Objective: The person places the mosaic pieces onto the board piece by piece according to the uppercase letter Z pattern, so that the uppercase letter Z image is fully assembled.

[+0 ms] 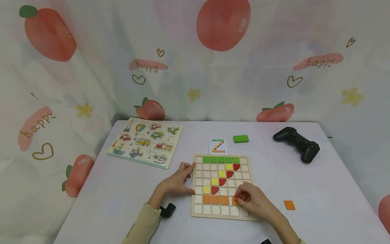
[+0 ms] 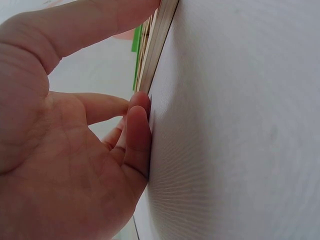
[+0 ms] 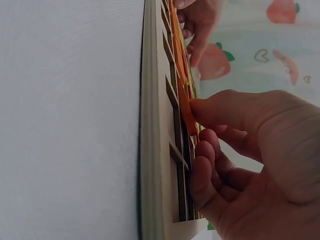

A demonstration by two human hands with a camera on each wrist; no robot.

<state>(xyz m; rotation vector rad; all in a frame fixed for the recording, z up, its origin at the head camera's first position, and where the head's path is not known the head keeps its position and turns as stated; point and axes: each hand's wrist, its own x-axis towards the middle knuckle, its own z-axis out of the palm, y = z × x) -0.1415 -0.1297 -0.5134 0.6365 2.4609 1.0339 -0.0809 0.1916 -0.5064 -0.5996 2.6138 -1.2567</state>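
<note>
A wooden grid board [image 1: 225, 218] lies on the table. Green squares [image 1: 220, 160] line its top part, yellow squares [image 1: 221, 174] and red quarter-circles [image 1: 230, 174] run diagonally, and three orange squares [image 1: 215, 199] sit side by side low down. My left hand [image 1: 176, 179] rests at the board's left edge, thumb and forefinger spread apart along it. Between thumb and fingertips, my right hand [image 1: 253, 200] pinches another orange square tile [image 3: 186, 107] over the cell right of that orange row. In the right wrist view the tile is slightly tilted against the grid.
A loose orange tile [image 1: 289, 205] lies right of the board. Behind the board are a small pattern card [image 1: 217, 146] and a green block [image 1: 241, 139]. A black game controller [image 1: 297, 144] sits at the back right, a vehicle picture puzzle [image 1: 146, 142] at the back left.
</note>
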